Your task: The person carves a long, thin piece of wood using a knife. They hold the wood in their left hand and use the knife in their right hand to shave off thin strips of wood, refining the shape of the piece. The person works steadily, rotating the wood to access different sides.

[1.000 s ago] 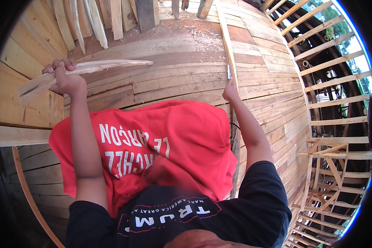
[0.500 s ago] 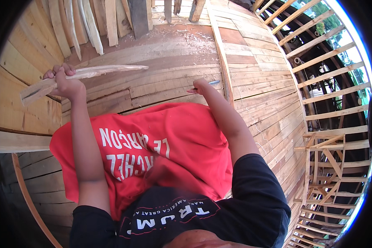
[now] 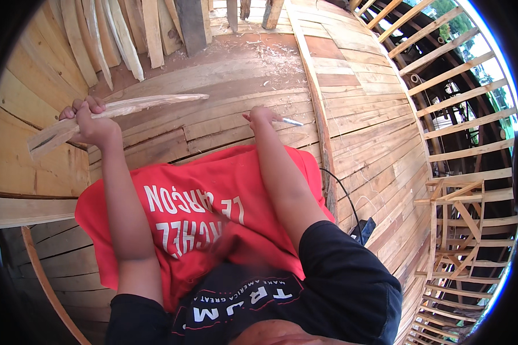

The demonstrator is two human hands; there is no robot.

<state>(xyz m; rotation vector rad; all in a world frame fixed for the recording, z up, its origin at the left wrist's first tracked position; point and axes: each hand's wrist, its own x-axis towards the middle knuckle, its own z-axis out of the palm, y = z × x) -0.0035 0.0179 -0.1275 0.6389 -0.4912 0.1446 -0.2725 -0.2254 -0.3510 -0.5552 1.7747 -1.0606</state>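
Wrapped round the thick end of a long, pale piece of wood, my left hand holds it up at the left. The piece narrows to a thin tip pointing right. My right hand is closed on a slim tool with a bluish-grey end sticking out to the right; whether it is a blade cannot be told, and its grip is hidden in my fingers. This hand is right of the wood's tip and apart from it. A red cloth with white lettering covers my lap.
Several rough wooden strips lean along the far left wall. Pale shavings lie on the plank floor. A raised wooden batten crosses the floor. By my right elbow are a black cord and a dark object. Wooden framing stands right.
My right hand has moved left toward the wood's tip, with its tool. The left hand and wood stay almost in place. The cord and dark object now show beside my right arm.
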